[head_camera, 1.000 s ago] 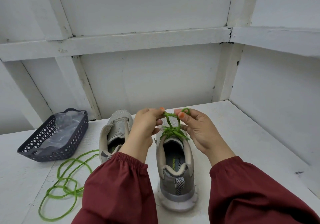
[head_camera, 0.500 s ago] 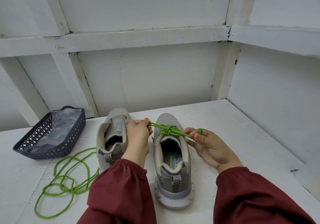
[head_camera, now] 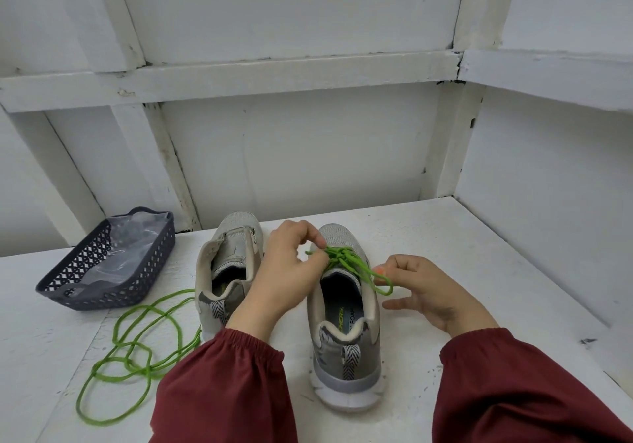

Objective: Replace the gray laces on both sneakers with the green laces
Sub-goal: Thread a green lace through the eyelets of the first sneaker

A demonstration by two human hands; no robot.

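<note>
The left hand [head_camera: 291,271] pinches one short end of the green lace [head_camera: 346,259] between thumb and fingertips. The right hand [head_camera: 428,291] pinches a loop of the same cord between thumb and forefinger, its other fingers loosely spread. The cord is round, bright and slightly fuzzy, and it bunches in a knot over the tongue of the laced sneaker [head_camera: 346,322] in the lower centre of the frame. That shoe is pale grey knit with a darker grey heel, a thick white sole and a chevron-patterned pull tab. Its dark insole shows part of a printed word ending "CHERS" and the letters "FOA". Just left of it stands the second sneaker [head_camera: 229,264], with its tongue bare and its mouth open. A loose green lace [head_camera: 137,350] lies in tangled loops at lower left on the white painted bench [head_camera: 445,237]. At middle left sits a dark grey lattice plastic basket [head_camera: 102,271] holding crumpled clear plastic [head_camera: 126,247]. Maroon sleeves [head_camera: 222,381] with gathered cuffs cover both wrists.
</note>
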